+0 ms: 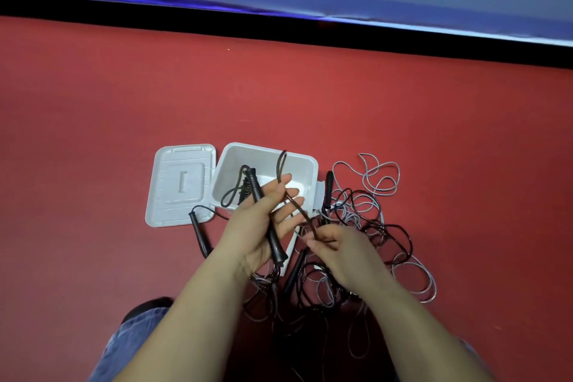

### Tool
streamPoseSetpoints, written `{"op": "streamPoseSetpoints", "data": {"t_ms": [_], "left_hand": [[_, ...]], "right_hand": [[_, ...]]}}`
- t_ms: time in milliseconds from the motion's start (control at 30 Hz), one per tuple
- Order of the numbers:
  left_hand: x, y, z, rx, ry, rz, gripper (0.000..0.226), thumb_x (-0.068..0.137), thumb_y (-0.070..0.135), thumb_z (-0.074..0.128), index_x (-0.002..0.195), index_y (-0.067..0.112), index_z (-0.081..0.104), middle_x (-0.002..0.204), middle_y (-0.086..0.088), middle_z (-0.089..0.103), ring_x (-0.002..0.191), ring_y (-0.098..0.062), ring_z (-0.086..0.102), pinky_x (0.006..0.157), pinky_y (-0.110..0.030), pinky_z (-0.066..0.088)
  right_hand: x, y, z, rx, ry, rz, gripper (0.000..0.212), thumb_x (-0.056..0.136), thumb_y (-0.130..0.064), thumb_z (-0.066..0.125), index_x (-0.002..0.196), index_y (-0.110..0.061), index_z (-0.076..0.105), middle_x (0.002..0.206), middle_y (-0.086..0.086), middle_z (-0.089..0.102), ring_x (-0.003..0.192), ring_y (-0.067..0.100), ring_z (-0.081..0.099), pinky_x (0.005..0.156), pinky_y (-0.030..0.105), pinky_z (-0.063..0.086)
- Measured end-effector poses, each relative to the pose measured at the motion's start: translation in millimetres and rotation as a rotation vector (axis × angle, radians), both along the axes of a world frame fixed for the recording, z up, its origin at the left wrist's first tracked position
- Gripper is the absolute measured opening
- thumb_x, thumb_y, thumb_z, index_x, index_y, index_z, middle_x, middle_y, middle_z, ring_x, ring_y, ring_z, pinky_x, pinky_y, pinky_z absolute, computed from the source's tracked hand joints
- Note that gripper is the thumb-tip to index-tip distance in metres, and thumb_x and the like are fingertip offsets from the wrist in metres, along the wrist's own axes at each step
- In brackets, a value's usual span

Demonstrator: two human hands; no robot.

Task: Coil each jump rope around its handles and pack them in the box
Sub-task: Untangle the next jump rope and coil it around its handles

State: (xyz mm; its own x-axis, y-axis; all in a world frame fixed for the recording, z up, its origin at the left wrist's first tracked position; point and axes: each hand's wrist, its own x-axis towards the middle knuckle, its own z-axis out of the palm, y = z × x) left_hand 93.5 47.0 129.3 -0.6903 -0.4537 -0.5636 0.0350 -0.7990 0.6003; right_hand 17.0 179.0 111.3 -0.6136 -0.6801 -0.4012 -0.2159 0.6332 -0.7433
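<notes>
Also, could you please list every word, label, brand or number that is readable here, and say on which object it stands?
None: no readable text appears in this view.
The white lid shows only a raised moulded bar at its middle, not a letter I can confirm.
The white box, the black handle in the left hand and the rope pinched by the right hand bear no visible print.

Left hand [263, 223] palm-up, fingers extended, thumb clamping something across palm. Right hand [338, 246] fingertips pinched together, forearms converging.
</notes>
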Motion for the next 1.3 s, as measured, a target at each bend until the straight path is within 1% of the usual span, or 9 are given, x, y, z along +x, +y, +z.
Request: {"op": "streamPoseSetpoints", "data": {"t_ms": [133, 300, 433, 533, 600, 733, 967, 1167, 1300], "left_hand": [[5, -1, -8, -0.290, -0.099, -0.143, 0.025, 0.095, 0.008, 0.052, 0.111, 0.022, 0.064, 0.108, 0.004, 0.072, 0.107, -0.013, 0.064, 0.094, -0.028, 0.050], [12, 8, -24, -0.766, -0.322, -0.642, 0.047, 0.089, 0.002, 0.048, 0.095, 0.048, 0.057, 0.099, 0.004, 0.059, 0.085, -0.015, 0.052, 0.068, -0.021, 0.039], [8, 13, -23, -0.837, -0.295, -0.575, 0.019, 0.093, 0.015, 0.058, 0.093, 0.034, 0.057, 0.093, 0.012, 0.063, 0.086, -0.004, 0.058, 0.071, -0.004, 0.039], [6, 15, -26, -0.832, -0.290, -0.477, 0.008, 0.091, 0.023, 0.060, 0.086, 0.025, 0.056, 0.076, -0.002, 0.062, 0.078, -0.025, 0.062, 0.081, -0.027, 0.049], [6, 15, -24, -0.729, -0.266, -0.364, 0.002, 0.093, 0.018, 0.058, 0.091, 0.017, 0.058, 0.079, -0.007, 0.068, 0.079, -0.029, 0.067, 0.086, -0.042, 0.051], [0, 12, -14, -0.394, -0.194, -0.145, 0.004, 0.096, 0.011, 0.052, 0.092, 0.012, 0.053, 0.080, -0.005, 0.069, 0.062, -0.014, 0.070, 0.074, -0.032, 0.055], [0, -1, -6, -0.157, -0.103, 0.037, 0.002, 0.093, 0.015, 0.056, 0.093, 0.014, 0.055, 0.070, 0.000, 0.072, 0.067, -0.019, 0.070, 0.068, -0.026, 0.059], [5, 2, -13, -0.363, -0.160, -0.212, 0.026, 0.094, 0.010, 0.054, 0.115, 0.024, 0.061, 0.114, 0.003, 0.069, 0.106, -0.010, 0.064, 0.091, -0.023, 0.050], [9, 13, -16, -0.803, -0.306, -0.595, 0.041, 0.089, -0.002, 0.050, 0.118, 0.025, 0.061, 0.090, 0.013, 0.063, 0.070, 0.008, 0.055, 0.069, -0.006, 0.038]], "right_hand": [[-5, -5, 6, -0.173, -0.165, -0.281, 0.016, 0.093, -0.018, 0.056, 0.090, -0.007, 0.067, 0.087, 0.006, 0.071, 0.085, 0.019, 0.068, 0.073, 0.017, 0.052], [-16, -10, 19, -0.470, -0.645, -0.639, 0.017, 0.097, -0.016, 0.047, 0.090, -0.006, 0.060, 0.081, 0.013, 0.069, 0.075, 0.018, 0.072, 0.063, 0.023, 0.058], [-20, -7, 22, -0.567, -0.825, -0.709, 0.017, 0.096, -0.018, 0.046, 0.093, -0.006, 0.058, 0.075, 0.010, 0.070, 0.072, 0.019, 0.072, 0.059, 0.024, 0.058], [-19, -9, 22, -0.608, -0.863, -0.638, 0.018, 0.096, -0.019, 0.045, 0.101, -0.010, 0.060, 0.087, 0.010, 0.071, 0.081, 0.020, 0.071, 0.065, 0.025, 0.058], [-16, -8, 21, -0.518, -0.724, -0.497, 0.016, 0.094, -0.015, 0.051, 0.108, -0.015, 0.059, 0.098, 0.007, 0.070, 0.086, 0.014, 0.069, 0.072, 0.024, 0.058], [-9, 2, 9, -0.027, -0.047, -0.005, 0.024, 0.087, -0.019, 0.064, 0.110, -0.025, 0.066, 0.101, -0.011, 0.069, 0.092, 0.000, 0.062, 0.082, 0.011, 0.047], [-11, 7, 1, 0.087, 0.164, -0.179, 0.016, 0.091, -0.023, 0.058, 0.097, -0.017, 0.071, 0.091, -0.004, 0.072, 0.086, 0.012, 0.065, 0.076, 0.023, 0.047], [-9, -4, 8, -0.228, -0.248, -0.464, 0.012, 0.091, -0.014, 0.058, 0.086, -0.009, 0.067, 0.081, 0.009, 0.069, 0.078, 0.026, 0.067, 0.073, 0.029, 0.057], [-9, -11, 20, -0.414, -0.683, -0.589, 0.013, 0.094, -0.014, 0.052, 0.097, -0.008, 0.063, 0.083, 0.007, 0.071, 0.071, 0.016, 0.071, 0.061, 0.020, 0.057]]}}
